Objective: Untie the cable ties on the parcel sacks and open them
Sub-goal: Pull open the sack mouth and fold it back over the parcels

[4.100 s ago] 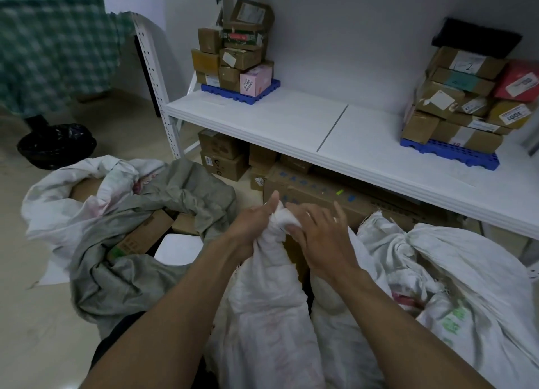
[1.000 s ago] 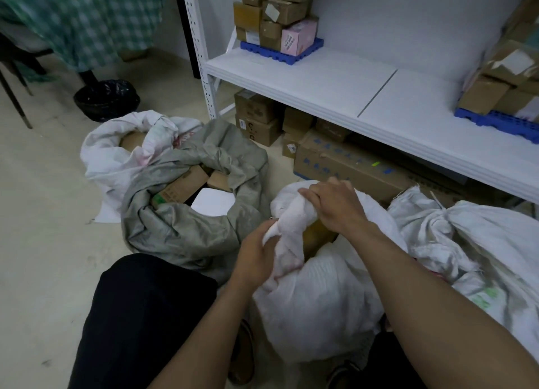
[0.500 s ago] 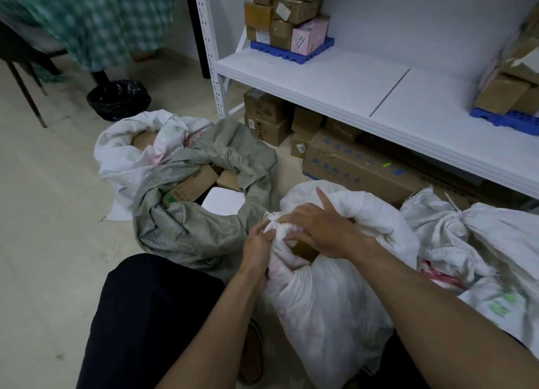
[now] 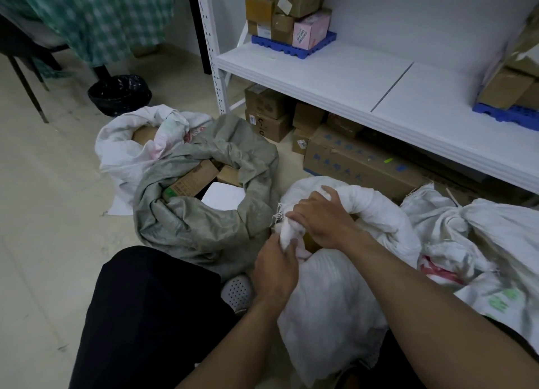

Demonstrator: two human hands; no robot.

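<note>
A white woven parcel sack (image 4: pixel 329 295) stands on the floor, its bunched, frayed mouth twisted together at the top.

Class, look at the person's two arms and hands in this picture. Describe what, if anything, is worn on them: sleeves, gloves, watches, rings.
Both forearms are bare as far as the frame shows: no sleeves reach into view. The left hand and right hand wear no gloves. No watch, strap or bracelet shows at either wrist, and no ring shows on the visible fingers. Dark clothing covers the leg below the arms.
</note>
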